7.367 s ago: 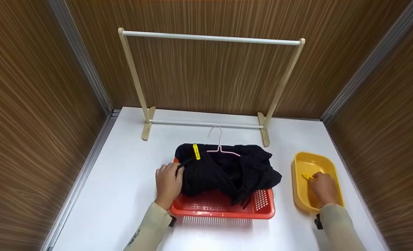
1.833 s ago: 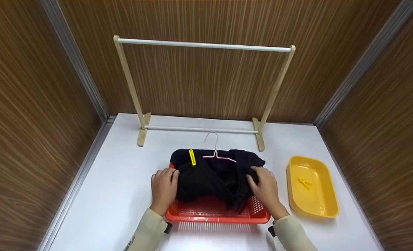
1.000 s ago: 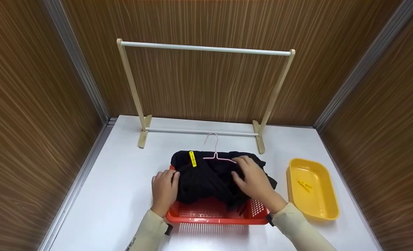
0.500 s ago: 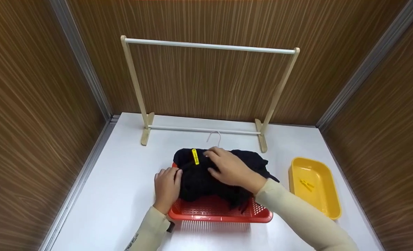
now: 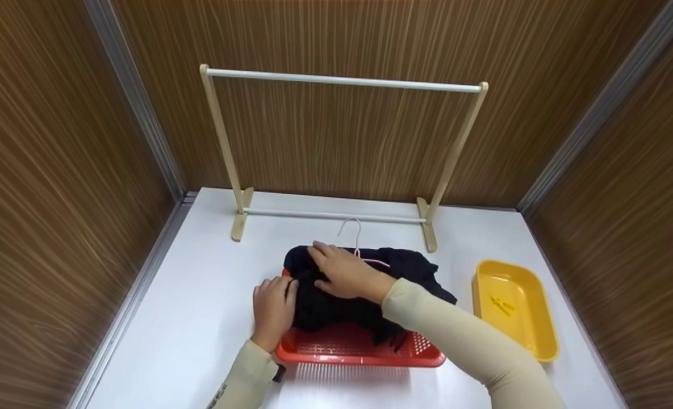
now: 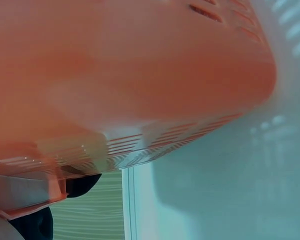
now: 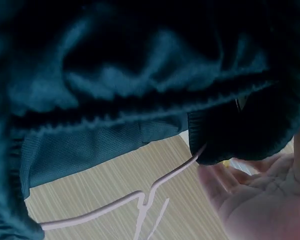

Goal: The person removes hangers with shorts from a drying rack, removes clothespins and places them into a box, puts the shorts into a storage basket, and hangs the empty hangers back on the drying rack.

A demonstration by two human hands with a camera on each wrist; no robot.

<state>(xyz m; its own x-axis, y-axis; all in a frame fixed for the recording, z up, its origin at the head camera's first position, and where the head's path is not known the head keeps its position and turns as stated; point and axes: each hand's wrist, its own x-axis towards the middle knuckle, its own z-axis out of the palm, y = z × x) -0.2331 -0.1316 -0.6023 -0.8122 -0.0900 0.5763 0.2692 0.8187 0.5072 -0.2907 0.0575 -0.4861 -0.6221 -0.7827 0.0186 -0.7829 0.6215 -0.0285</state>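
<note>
A black garment (image 5: 330, 301), on a pink wire hanger (image 5: 377, 262), lies bunched over the red basket (image 5: 359, 359). Its gathered, elastic-looking edge (image 7: 140, 117) fills much of the right wrist view. At the basket's left side my left hand (image 5: 274, 309) grips the garment's edge with curled fingers; the basket's red wall (image 6: 155, 70) blocks the left wrist view. My right hand (image 5: 345, 274) lies across the garment's upper left, fingers fairly straight and thumb apart. Beneath it the yellow clothespin on the garment is almost wholly hidden, with only a speck (image 5: 321, 270) showing.
Behind the basket stands a wooden rack with a white top rail (image 5: 342, 80) and a low crossbar. To the right, a yellow tray (image 5: 526, 335) holds yellow clothespins (image 5: 502, 305). Wood-grain walls (image 5: 336, 142) enclose the white table (image 5: 200, 295).
My right hand has come from the yellow tray to the garment's right side, then moved left past the hanger and over the clothespin. The left hand has stayed at the basket's left edge.
</note>
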